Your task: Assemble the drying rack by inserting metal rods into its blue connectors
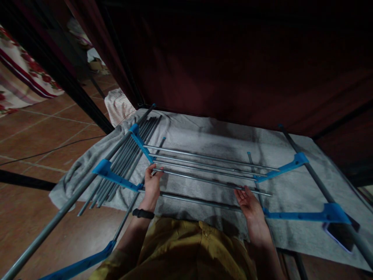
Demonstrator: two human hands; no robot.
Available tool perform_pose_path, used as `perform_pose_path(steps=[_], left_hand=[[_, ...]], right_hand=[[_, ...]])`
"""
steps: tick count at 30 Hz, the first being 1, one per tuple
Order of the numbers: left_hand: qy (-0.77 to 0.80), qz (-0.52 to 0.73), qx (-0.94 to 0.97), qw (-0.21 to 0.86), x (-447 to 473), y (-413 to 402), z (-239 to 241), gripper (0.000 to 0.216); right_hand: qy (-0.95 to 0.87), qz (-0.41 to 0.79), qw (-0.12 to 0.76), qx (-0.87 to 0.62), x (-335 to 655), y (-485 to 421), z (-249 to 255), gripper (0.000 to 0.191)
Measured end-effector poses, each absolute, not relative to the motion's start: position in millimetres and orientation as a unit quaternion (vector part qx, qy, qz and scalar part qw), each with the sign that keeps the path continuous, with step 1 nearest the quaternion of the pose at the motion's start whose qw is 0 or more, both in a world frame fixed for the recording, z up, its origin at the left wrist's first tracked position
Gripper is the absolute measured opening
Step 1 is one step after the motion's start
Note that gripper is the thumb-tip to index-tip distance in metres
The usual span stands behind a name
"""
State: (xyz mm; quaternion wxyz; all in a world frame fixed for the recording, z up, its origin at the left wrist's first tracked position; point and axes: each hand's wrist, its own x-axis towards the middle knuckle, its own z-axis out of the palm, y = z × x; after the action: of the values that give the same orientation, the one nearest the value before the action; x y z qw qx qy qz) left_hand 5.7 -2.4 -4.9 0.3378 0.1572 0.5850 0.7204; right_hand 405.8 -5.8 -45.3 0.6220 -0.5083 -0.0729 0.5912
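A thin metal rod spans the space between my two hands, a little above the grey cloth. My left hand pinches it near its left end, thumb and fingers closed round it. Near the other end, my right hand holds the rod on its fingers, palm turned up. The rack's left side has blue plastic brackets on a long grey tube. Its right side carries matching blue brackets on another tube. Several rods lie across behind, and a crossbar runs nearer me.
Several loose grey rods lie side by side on the grey cloth at the left. A phone rests under the right tube. A dark red curtain hangs behind. Black frame bars and tiled floor are at left.
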Motion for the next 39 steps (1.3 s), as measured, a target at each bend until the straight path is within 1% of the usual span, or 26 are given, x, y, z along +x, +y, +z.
perform_pose_path(steps=[5,7,9,11,16,27,32,39], left_hand=[[0.534,0.755,0.092,0.369,13,-4,-1,0.050],[0.524,0.749,0.088,0.396,14,-5,1,0.045],[0.518,0.737,0.077,0.427,15,-7,1,0.034],[0.519,0.734,0.059,0.435,14,-8,2,0.026],[0.525,0.732,0.010,0.435,9,-7,4,0.019],[0.534,0.727,-0.010,0.432,7,-7,1,0.027],[0.532,0.716,-0.017,0.451,12,-5,5,0.021],[0.530,0.678,-0.006,0.510,25,-4,7,0.016]], right_hand=[[-0.059,0.592,0.623,-0.508,403,-5,-44,0.010],[-0.063,0.595,0.622,-0.504,401,-5,-42,0.010],[-0.065,0.595,0.621,-0.506,401,-6,-40,0.012],[-0.064,0.595,0.623,-0.504,401,-7,-37,0.012],[-0.065,0.595,0.632,-0.492,405,-8,-30,0.012],[-0.067,0.574,0.650,-0.494,414,-7,-32,0.015],[-0.081,0.568,0.657,-0.489,412,-8,-34,0.016],[-0.034,0.578,0.648,-0.494,399,-1,-32,0.012]])
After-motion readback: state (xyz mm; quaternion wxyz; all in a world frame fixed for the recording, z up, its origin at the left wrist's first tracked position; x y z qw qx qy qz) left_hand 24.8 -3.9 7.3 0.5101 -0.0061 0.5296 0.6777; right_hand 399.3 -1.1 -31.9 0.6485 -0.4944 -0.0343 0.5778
